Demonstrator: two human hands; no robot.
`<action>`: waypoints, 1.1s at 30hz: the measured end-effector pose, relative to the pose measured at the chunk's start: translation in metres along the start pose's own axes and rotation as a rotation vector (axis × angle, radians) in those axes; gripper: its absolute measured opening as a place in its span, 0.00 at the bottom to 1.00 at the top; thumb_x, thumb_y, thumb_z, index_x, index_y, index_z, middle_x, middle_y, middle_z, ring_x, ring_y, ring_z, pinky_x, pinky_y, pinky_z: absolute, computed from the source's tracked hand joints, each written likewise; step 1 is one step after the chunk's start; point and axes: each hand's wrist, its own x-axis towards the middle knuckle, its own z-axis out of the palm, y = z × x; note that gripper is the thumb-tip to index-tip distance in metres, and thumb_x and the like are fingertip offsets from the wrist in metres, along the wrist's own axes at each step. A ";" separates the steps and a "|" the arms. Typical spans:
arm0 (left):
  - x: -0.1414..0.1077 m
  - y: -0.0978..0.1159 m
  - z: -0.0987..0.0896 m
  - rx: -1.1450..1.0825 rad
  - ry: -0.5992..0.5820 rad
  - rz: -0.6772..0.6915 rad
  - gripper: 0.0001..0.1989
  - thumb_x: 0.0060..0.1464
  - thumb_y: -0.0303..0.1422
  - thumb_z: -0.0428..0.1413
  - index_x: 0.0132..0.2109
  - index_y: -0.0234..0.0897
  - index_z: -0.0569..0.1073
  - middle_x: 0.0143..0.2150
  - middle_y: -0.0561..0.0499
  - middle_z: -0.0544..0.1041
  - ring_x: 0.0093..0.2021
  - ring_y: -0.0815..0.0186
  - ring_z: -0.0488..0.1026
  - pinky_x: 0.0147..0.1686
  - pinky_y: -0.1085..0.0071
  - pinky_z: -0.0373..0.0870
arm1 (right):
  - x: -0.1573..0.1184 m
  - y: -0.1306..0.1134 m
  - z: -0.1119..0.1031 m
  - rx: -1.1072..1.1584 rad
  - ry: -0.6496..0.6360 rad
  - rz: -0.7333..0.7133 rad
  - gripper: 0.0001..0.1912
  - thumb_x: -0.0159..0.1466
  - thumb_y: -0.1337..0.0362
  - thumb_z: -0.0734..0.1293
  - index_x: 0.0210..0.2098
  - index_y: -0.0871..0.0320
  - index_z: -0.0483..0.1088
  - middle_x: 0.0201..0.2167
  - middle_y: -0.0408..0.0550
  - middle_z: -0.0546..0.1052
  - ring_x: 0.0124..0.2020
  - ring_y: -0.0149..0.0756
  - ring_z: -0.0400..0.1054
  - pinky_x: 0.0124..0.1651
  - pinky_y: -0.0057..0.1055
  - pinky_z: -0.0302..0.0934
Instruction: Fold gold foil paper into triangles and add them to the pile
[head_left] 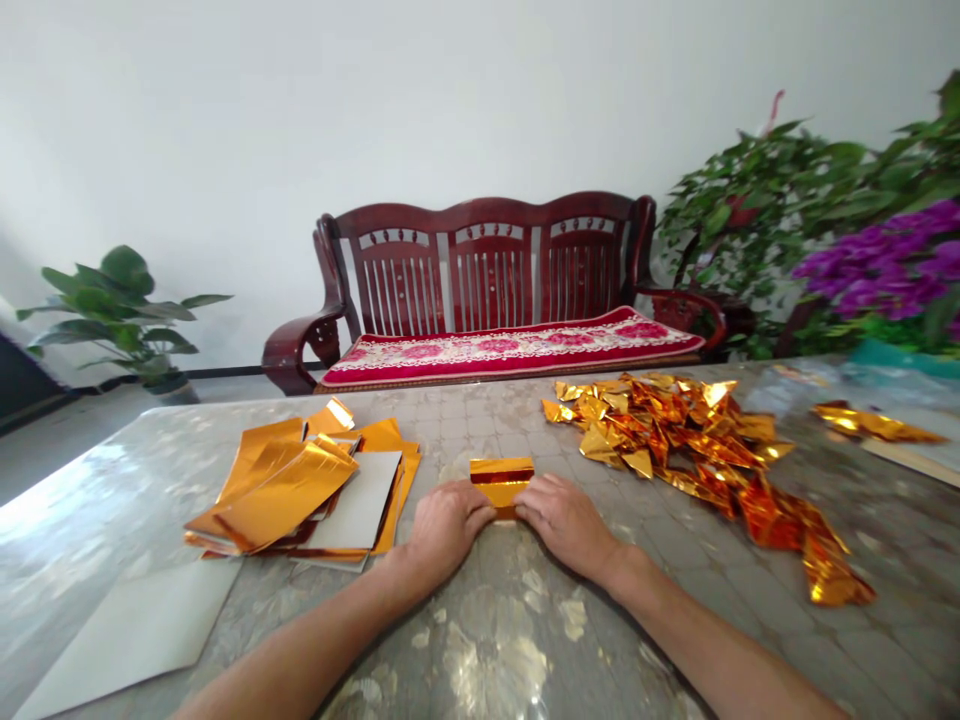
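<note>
Between my two hands, a small sheet of gold foil paper (501, 470) lies on the table, creased into a folded strip. My left hand (448, 515) pinches its left end, and my right hand (561, 512) pinches its right end, with the fingers of both closed on the near edge. Left of my left hand is a loose stack of gold foil sheets (281, 485), some showing a pale back side. To the right of my right hand spreads a pile of folded gold foil pieces (675, 430).
A pale flat sheet (135, 630) lies at the table's (495, 650) front left. Clear plastic wrapping (795, 385) and another gold piece (877, 423) are at the right. Behind the table stands a dark red wooden bench (491, 260), with potted plants (142, 310) and purple flowers (892, 260) either side.
</note>
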 end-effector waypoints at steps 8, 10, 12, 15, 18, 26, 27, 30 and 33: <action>0.011 -0.003 -0.006 -0.117 -0.104 -0.173 0.16 0.58 0.34 0.51 0.23 0.36 0.72 0.25 0.55 0.70 0.27 0.71 0.64 0.27 0.72 0.49 | 0.002 -0.001 -0.005 0.119 -0.057 0.153 0.11 0.70 0.65 0.62 0.38 0.55 0.76 0.37 0.45 0.79 0.41 0.34 0.69 0.44 0.30 0.58; 0.014 -0.005 -0.006 -0.149 -0.139 -0.219 0.16 0.56 0.34 0.51 0.22 0.35 0.70 0.22 0.56 0.66 0.24 0.71 0.61 0.25 0.71 0.47 | 0.003 -0.002 -0.006 0.121 -0.052 0.179 0.10 0.70 0.65 0.62 0.37 0.55 0.76 0.37 0.44 0.79 0.40 0.34 0.69 0.43 0.29 0.58; 0.016 -0.007 -0.006 -0.168 -0.162 -0.271 0.16 0.54 0.36 0.52 0.21 0.35 0.69 0.19 0.57 0.63 0.22 0.72 0.59 0.24 0.72 0.47 | 0.004 -0.003 -0.006 0.108 -0.046 0.195 0.09 0.69 0.65 0.62 0.37 0.55 0.75 0.37 0.44 0.79 0.40 0.34 0.69 0.43 0.29 0.57; 0.018 -0.010 -0.004 -0.173 -0.163 -0.342 0.15 0.51 0.39 0.54 0.21 0.36 0.69 0.18 0.58 0.62 0.21 0.72 0.60 0.23 0.72 0.47 | 0.004 -0.005 -0.005 0.081 -0.045 0.204 0.08 0.69 0.66 0.63 0.36 0.56 0.73 0.36 0.44 0.79 0.40 0.34 0.69 0.42 0.29 0.56; 0.020 -0.011 -0.003 -0.162 -0.147 -0.349 0.15 0.50 0.40 0.55 0.21 0.36 0.69 0.18 0.58 0.61 0.21 0.72 0.59 0.23 0.73 0.47 | 0.004 -0.005 -0.004 0.050 -0.050 0.198 0.07 0.68 0.66 0.63 0.36 0.56 0.73 0.36 0.44 0.78 0.40 0.35 0.68 0.42 0.30 0.55; 0.021 -0.012 -0.004 -0.118 -0.160 -0.294 0.12 0.51 0.37 0.54 0.23 0.36 0.71 0.21 0.56 0.68 0.24 0.71 0.62 0.25 0.74 0.50 | 0.003 -0.005 -0.002 0.011 -0.043 0.181 0.05 0.68 0.66 0.64 0.37 0.56 0.72 0.37 0.44 0.78 0.40 0.36 0.67 0.41 0.31 0.54; 0.020 -0.012 -0.004 -0.108 -0.155 -0.290 0.12 0.51 0.36 0.54 0.24 0.36 0.72 0.22 0.55 0.69 0.24 0.71 0.63 0.25 0.74 0.50 | 0.003 -0.005 -0.002 0.009 -0.046 0.183 0.04 0.67 0.67 0.64 0.37 0.56 0.71 0.37 0.45 0.78 0.40 0.36 0.67 0.41 0.31 0.54; 0.019 -0.010 -0.003 -0.068 -0.109 -0.261 0.13 0.53 0.36 0.53 0.25 0.35 0.73 0.25 0.53 0.72 0.27 0.69 0.66 0.27 0.74 0.52 | 0.003 -0.006 -0.002 0.001 -0.049 0.188 0.04 0.67 0.67 0.64 0.37 0.56 0.71 0.37 0.45 0.78 0.40 0.36 0.67 0.41 0.31 0.54; 0.017 -0.007 -0.001 -0.024 -0.071 -0.243 0.12 0.53 0.35 0.53 0.25 0.35 0.74 0.27 0.51 0.73 0.29 0.68 0.68 0.29 0.73 0.54 | 0.003 -0.006 -0.002 -0.011 -0.050 0.185 0.03 0.67 0.66 0.65 0.37 0.56 0.71 0.37 0.45 0.78 0.40 0.37 0.67 0.41 0.32 0.54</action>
